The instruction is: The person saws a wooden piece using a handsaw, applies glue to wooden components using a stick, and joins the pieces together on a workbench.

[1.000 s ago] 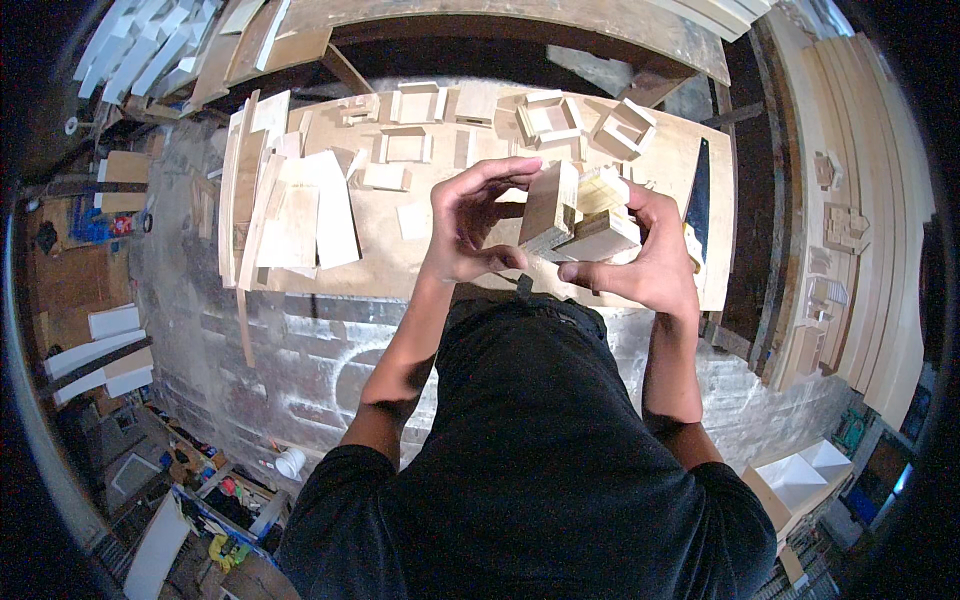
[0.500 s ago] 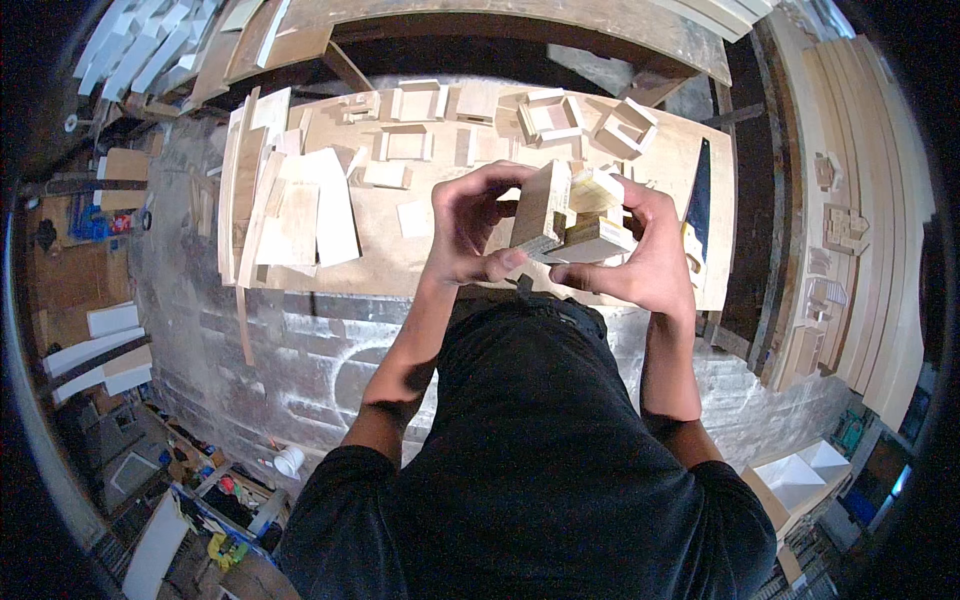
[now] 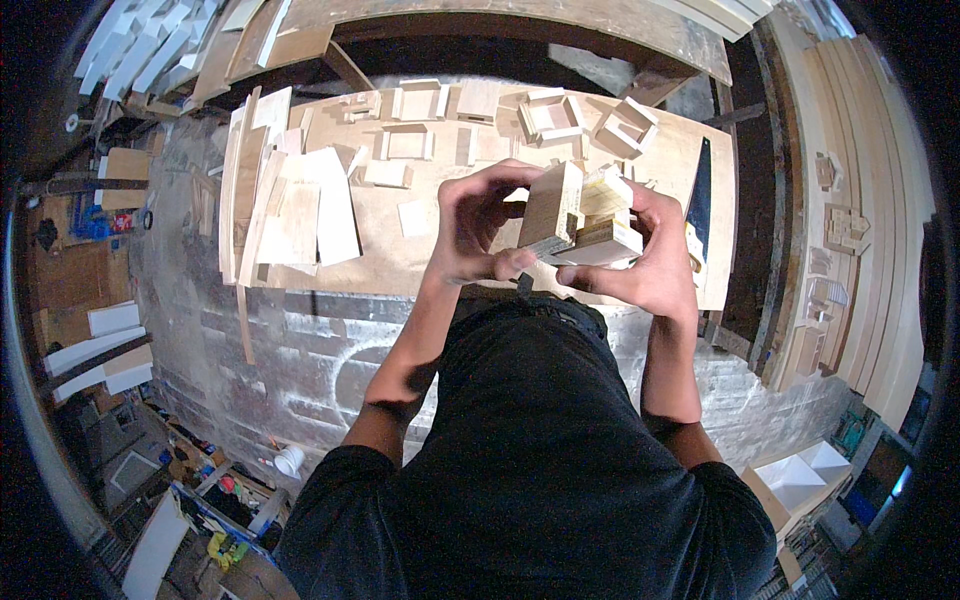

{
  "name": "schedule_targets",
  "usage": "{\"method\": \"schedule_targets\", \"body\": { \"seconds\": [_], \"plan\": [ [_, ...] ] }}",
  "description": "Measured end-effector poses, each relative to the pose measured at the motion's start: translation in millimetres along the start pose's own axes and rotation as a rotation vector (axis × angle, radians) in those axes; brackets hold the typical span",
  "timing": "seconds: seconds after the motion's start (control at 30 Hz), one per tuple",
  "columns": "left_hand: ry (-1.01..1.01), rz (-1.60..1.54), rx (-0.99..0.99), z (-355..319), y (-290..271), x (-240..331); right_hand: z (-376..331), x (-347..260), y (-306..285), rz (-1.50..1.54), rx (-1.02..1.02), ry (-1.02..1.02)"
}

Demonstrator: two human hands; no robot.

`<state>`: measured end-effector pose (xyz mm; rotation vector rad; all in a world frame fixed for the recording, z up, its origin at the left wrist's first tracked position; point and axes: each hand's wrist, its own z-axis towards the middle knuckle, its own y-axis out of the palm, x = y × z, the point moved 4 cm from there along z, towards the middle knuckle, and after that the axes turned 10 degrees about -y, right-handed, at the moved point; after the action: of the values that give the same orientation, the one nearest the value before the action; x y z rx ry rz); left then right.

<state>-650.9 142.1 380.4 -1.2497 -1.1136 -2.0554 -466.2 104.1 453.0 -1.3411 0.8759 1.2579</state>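
Between my two hands, above the near edge of the work board, is a small wooden block assembly [image 3: 552,208]. My left hand [image 3: 478,225] grips its upright left panel, thumb at the lower edge and fingers curled behind. On the other side my right hand [image 3: 655,240] closes round the shorter right-hand blocks [image 3: 607,242], with the thumb low. A gap shows between the left panel and those blocks. Whether they are joined lower down is hidden. Beyond the hands, small open wooden boxes [image 3: 407,142] lie on the pale board [image 3: 385,222].
Thin wooden sheets [image 3: 300,205] are piled on the board's left. A dark-blue handsaw blade [image 3: 699,190] lies along its right end. Long planks [image 3: 870,230] and small wooden parts [image 3: 846,230] are at far right. A white cup [image 3: 289,460] stands low on the left.
The wooden block assembly has shifted slightly to the right and tilted a little in my hands. Both hands keep their hold, and the things on the board stay put.
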Motion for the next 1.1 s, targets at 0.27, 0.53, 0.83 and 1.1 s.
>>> {"method": "schedule_targets", "body": {
  "seconds": [0.27, 0.53, 0.83, 1.1],
  "plan": [
    [-0.098, -0.253, -0.001, 4.4, 6.9, 6.8, 0.2, -5.0, -1.6, 0.016, 0.012, -0.025],
    [-0.324, -0.486, 0.110, -7.9, 4.9, -13.2, 0.8, -0.7, 3.3, -0.044, 0.033, -0.089],
    [-0.407, -0.721, 0.105, -14.4, 5.5, -15.2, 0.0, 1.7, 5.7, -0.046, 0.033, -0.098],
    [-0.389, -0.747, 0.031, -8.4, 8.0, -19.1, 0.3, 6.7, 4.5, -0.086, 0.040, -0.087]
  ]
}}
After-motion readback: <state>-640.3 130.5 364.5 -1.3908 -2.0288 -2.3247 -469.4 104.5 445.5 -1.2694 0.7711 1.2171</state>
